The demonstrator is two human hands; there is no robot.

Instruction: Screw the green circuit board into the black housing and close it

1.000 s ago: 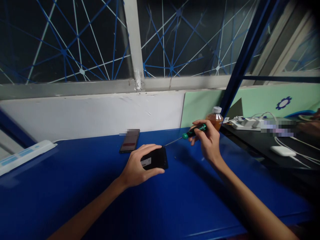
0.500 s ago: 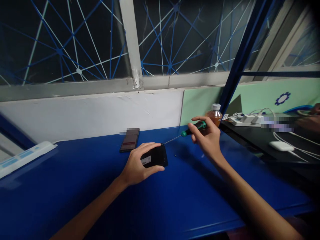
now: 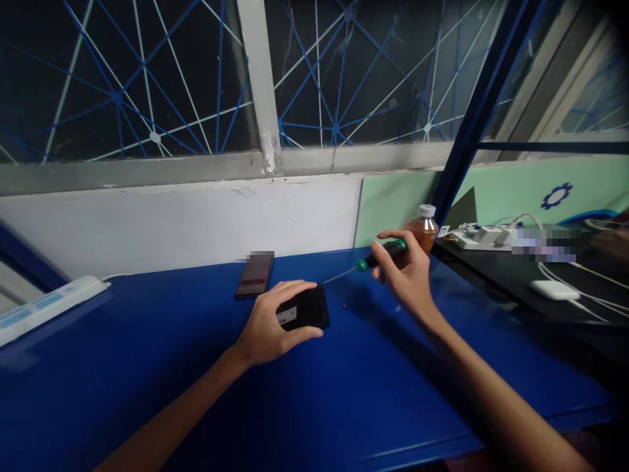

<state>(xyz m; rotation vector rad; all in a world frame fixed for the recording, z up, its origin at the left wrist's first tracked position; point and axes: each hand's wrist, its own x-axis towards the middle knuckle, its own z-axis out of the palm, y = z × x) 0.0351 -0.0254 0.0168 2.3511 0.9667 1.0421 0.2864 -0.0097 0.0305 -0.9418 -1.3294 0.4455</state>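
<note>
My left hand (image 3: 272, 326) grips a flat black box-like device (image 3: 310, 311) by its two long sides, fingers on the far edge and thumb on the near one. A pale label shows on the device's face. In my right hand (image 3: 405, 269) is a screwdriver (image 3: 363, 264) with a black and green handle, held slantwise between thumb and fingers. Its thin metal shaft points down left, and the tip meets the far right corner of the device. A tiny screw-like piece (image 3: 344, 306) lies on the blue table (image 3: 314, 406) just right of the device.
A smartphone (image 3: 254, 275) lies behind my left hand. A white power strip (image 3: 49, 308) sits at the left. Beyond my right hand stands a bottle of amber drink (image 3: 426, 229). On a black table at right are another power strip, cables and a white charger (image 3: 554, 290).
The fingers of my right hand have shifted slightly around the screwdriver handle. My left hand and the black device stay in place.
</note>
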